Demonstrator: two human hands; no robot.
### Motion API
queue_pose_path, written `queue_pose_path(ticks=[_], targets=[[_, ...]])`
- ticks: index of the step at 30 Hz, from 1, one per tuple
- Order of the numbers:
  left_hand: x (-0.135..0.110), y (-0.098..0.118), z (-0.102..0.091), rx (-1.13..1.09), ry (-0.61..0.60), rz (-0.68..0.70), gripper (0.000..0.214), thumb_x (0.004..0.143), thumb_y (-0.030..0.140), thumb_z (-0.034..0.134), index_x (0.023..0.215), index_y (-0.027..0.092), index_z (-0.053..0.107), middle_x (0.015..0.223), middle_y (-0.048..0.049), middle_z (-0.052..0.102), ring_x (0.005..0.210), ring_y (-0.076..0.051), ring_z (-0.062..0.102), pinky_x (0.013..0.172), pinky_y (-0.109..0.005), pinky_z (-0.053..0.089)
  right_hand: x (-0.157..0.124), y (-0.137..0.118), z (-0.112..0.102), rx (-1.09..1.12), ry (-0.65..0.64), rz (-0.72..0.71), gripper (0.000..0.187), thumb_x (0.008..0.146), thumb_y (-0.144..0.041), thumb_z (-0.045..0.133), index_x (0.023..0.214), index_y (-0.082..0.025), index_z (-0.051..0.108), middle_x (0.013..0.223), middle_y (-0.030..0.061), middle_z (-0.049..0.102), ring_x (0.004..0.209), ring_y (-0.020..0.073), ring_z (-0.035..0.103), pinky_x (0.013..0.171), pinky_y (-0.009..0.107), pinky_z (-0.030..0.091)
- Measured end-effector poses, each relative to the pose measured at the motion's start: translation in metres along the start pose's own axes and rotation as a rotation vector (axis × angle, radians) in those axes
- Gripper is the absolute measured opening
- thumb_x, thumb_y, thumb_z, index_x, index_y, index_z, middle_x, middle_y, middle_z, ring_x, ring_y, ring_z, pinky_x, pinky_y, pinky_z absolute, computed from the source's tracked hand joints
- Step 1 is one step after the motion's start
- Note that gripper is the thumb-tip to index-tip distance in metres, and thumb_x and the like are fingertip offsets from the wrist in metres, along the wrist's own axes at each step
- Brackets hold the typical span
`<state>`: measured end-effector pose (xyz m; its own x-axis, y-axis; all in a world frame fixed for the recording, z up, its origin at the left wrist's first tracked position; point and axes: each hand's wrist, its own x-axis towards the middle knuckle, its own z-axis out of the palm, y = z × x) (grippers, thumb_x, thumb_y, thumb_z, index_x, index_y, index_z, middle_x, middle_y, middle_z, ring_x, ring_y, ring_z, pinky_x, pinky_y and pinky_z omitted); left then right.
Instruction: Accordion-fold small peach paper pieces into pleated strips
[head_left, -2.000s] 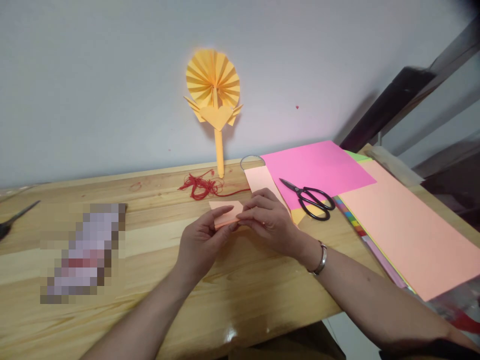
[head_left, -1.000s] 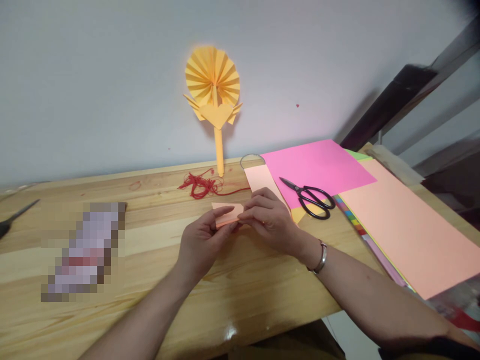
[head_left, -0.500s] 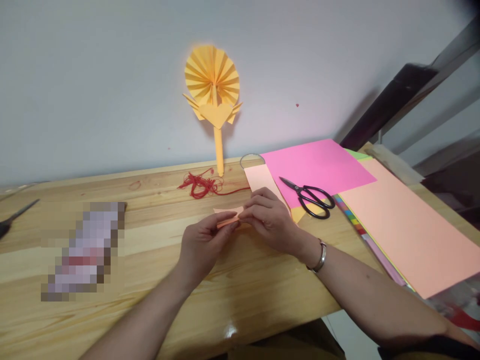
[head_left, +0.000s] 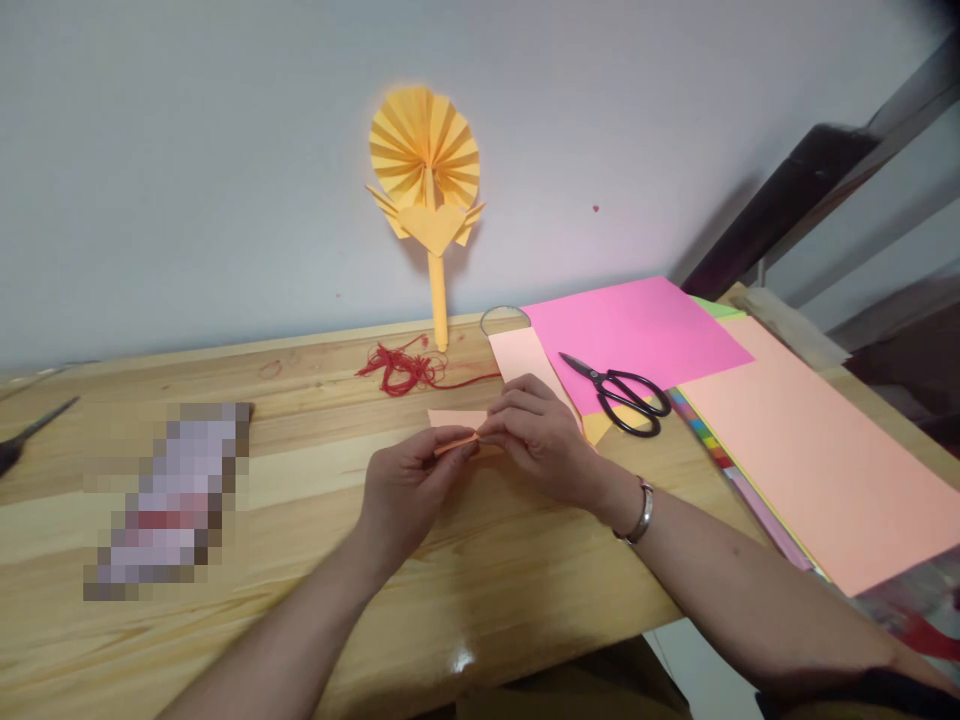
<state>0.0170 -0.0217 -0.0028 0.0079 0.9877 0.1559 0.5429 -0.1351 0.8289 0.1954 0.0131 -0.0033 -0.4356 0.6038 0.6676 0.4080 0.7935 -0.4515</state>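
A small piece of peach paper [head_left: 456,418] is pinched between both hands above the wooden table, its near edge folded. My left hand [head_left: 412,480] grips the left part of that fold between thumb and fingers. On the other side my right hand [head_left: 544,435] has its fingertips closed on the paper, meeting the left fingertips. The fingers cover much of the folded edge. Just behind my right hand lies a strip of peach paper [head_left: 521,355]. A tangle of red string [head_left: 401,370] rests beyond the hands, one strand running toward the strip.
Black-handled scissors [head_left: 596,378] lie on a pink sheet [head_left: 637,320]. Large peach sheets [head_left: 810,450] cover the right side. A yellow paper fan [head_left: 424,150] leans against the wall. A second dark tool [head_left: 34,435] and a blurred-out object [head_left: 172,500] lie at left.
The peach paper's far edge, curved before, now looks straighter and flatter. Both hands stay almost in place, fingertips still pinching the fold.
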Motion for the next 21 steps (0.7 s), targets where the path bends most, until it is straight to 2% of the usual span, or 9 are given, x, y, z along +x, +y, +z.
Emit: queue_pose_path(ticks=[7,21], targets=[[0.0011,-0.0008,0.0008,0.004,0.008,0.066,0.012,0.074,0.027,0.066,0.083,0.026,0.073,0.073,0.0051,0.074,0.062,-0.012,0.067,0.057,-0.017,0.052,-0.0003,0.0012,0.0004,-0.019,-0.019,0.009,0.012,0.086,-0.014,0.053,0.078,-0.017,0.062,0.079,0.005,0.065,0.082,0.0177,0.048,0.075,0.033,0.045],[0.0015,-0.0044,0.0004,0.002,-0.006,0.063,0.01,0.075,0.03,0.066,0.082,0.025,0.071,0.072,0.0052,0.073,0.062,-0.011,0.066,0.056,-0.016,0.05,-0.0009,0.0007,0.0002,-0.032,-0.047,0.023,0.012,0.086,-0.014,0.053,0.08,-0.017,0.061,0.079,0.0046,0.065,0.082,0.018,0.047,0.074,0.034,0.043]])
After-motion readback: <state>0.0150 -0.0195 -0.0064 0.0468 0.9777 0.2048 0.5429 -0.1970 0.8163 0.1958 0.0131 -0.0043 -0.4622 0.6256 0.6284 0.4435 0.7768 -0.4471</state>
